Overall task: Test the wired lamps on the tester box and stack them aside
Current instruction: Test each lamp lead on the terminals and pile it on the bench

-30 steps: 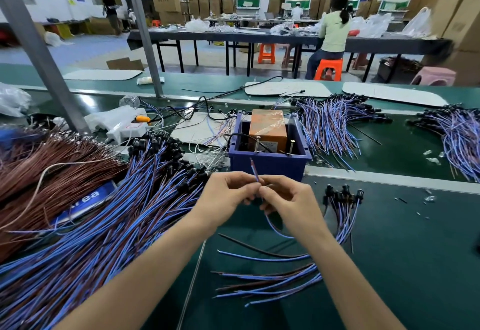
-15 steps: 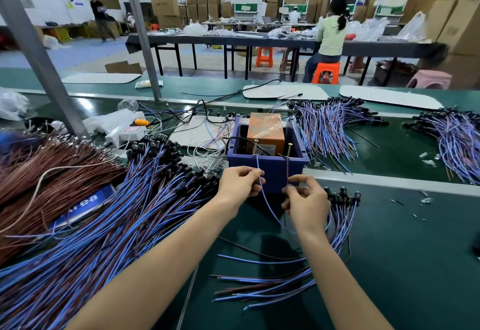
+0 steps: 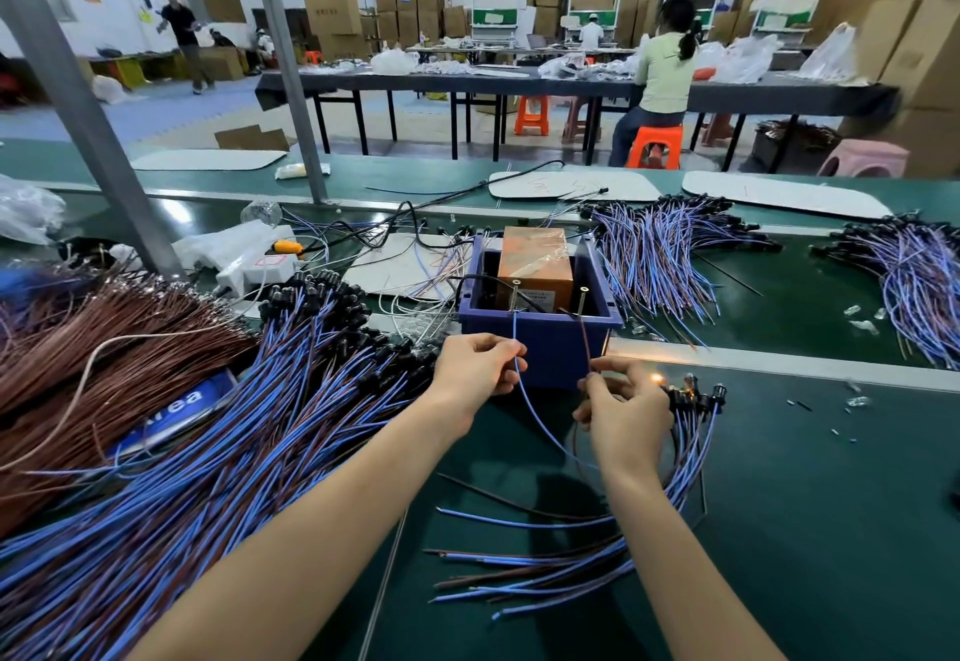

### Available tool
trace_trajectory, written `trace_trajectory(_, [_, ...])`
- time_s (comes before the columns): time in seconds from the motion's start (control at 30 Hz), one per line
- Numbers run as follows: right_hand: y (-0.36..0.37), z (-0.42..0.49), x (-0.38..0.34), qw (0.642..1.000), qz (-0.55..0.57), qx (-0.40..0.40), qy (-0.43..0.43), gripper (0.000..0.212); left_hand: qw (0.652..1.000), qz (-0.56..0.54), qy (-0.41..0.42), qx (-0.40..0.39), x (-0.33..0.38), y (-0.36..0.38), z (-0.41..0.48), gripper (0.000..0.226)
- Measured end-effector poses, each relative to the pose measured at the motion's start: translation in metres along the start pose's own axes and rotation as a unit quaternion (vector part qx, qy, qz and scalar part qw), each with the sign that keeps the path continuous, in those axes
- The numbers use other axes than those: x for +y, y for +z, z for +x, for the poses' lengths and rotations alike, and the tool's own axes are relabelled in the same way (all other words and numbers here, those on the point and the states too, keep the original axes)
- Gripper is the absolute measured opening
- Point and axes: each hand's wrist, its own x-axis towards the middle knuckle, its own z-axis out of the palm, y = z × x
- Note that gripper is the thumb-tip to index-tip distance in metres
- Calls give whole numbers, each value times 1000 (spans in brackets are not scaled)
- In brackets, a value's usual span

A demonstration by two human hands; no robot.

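- A factory hall stacked with cartons lies behind. The work is on a green bench (image 3: 805, 530), broad enough to keep separate lots of lamps apart.
- A big heap of wired lamps (image 3: 234, 452) fans across the left side with its heads toward the box, apparently the supply, close to the left hand.
- The blue tester box (image 3: 550, 343) sits straight ahead. Its two metal posts (image 3: 515, 291) stand at the near rim, so leads can be touched to them from the front.
- A small stack of lamps (image 3: 545, 572) lies on the right, partly under the right forearm, and is likely the tested pile.
- The left hand (image 3: 480, 369), knuckles up, pinches the blue lead (image 3: 535, 416) between thumb and forefinger and guides it up to the left post.
- The right hand (image 3: 626, 411), fingers curled, pinches the brown lead (image 3: 586, 343), which runs to the right post.
- The lamp under test (image 3: 657, 378) glows just beside the right fingertips, so the circuit seems closed.
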Motion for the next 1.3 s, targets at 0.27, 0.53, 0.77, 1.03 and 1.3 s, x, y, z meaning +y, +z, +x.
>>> trace_trajectory(0.27, [-1,0,0,1000,-5,-1,3,24,1000,7,-9,7,-1,-2,-2,15])
trace_trajectory(0.53, [0,0,0,1000,-12,-3,6,19,1000,21,-3,11,2,-3,2,16])
trace_trajectory(0.77, [-2,-4,0,999,8,-30,-10,21,1000,15,0,-14,1,-4,-9,16])
trace_trajectory(1.03, [-22,-37,17,930,-154,-332,-32,34,976,90,192,44,-19,-64,-34,31])
trace_trajectory(1.3, [-22,-48,8,916,-117,-382,-41,29,699,686,202,18,-56,-116,-17,37])
